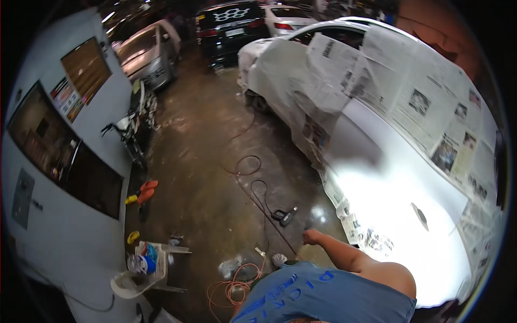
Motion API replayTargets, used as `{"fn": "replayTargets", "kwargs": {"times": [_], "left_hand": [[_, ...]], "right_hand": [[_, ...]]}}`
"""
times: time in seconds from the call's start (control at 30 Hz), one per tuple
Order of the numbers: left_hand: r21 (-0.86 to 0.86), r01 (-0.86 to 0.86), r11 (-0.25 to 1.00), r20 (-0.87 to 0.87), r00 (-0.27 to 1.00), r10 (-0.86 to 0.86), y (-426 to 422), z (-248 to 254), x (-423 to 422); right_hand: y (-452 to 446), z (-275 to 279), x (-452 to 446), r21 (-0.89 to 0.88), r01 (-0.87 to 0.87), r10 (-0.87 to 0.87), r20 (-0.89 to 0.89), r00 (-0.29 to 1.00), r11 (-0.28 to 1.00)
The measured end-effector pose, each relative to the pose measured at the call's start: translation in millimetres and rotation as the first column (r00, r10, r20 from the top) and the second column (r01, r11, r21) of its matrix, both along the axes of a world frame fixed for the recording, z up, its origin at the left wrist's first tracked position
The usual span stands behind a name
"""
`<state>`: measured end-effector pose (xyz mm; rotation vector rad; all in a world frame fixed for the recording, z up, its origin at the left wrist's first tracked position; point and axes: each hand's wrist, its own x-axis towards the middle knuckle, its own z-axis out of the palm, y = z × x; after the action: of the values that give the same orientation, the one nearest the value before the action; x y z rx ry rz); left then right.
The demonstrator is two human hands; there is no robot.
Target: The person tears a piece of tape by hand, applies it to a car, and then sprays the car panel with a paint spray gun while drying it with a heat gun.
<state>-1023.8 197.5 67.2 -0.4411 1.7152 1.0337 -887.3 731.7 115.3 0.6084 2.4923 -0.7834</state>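
My right hand [311, 236] hangs low in front of my body, with its fingers curled closed. Whether anything is inside it, I cannot make out. Just ahead on the floor lies a black corded power tool [284, 216], apart from the hand. To the right stands a light-coloured car [371, 156], its door panel glaring under bright light. Newspaper sheets [409, 107] cover its windows and upper side, and more paper hangs along its lower edge. My left hand is out of view, hidden behind or below my blue shirt [328, 293].
An orange hose [237, 288] lies coiled by my feet and runs forward across the wet-looking floor [199, 177]. At left, a white plastic chair [132, 285] carries containers. Orange slippers [146, 192] and a motorcycle [132, 129] are along the wall. Parked cars [231, 32] stand at the back.
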Motion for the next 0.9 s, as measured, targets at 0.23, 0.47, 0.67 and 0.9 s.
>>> {"fn": "replayTargets", "kwargs": {"times": [0.23,0.47,0.67,0.9], "left_hand": [[0.008,0.272,0.962,0.042,0.961,-0.272,-9.4,-5.6,-107.0],[-0.031,0.874,0.485,0.026,0.485,-0.874,47.4,-5.8,-134.8],[-0.104,0.985,-0.137,-0.019,-0.14,-0.99,165.3,3.4,-100.7],[-0.225,0.841,-0.492,-0.035,-0.512,-0.859,290.5,35.0,86.5]], "right_hand": [[-145.5,-12.0,254.9,-0.13,0.669,-0.583,0.39,0.713,0.732],[-439.6,-33.7,412.3,-0.026,0.982,-0.902,0.393,0.181,0.186],[-600.4,-62.4,371.4,-0.055,0.937,-0.889,0.34,-0.307,-0.344],[-704.5,-71.8,370.6,0.026,0.849,-0.809,0.288,-0.512,-0.527]]}}
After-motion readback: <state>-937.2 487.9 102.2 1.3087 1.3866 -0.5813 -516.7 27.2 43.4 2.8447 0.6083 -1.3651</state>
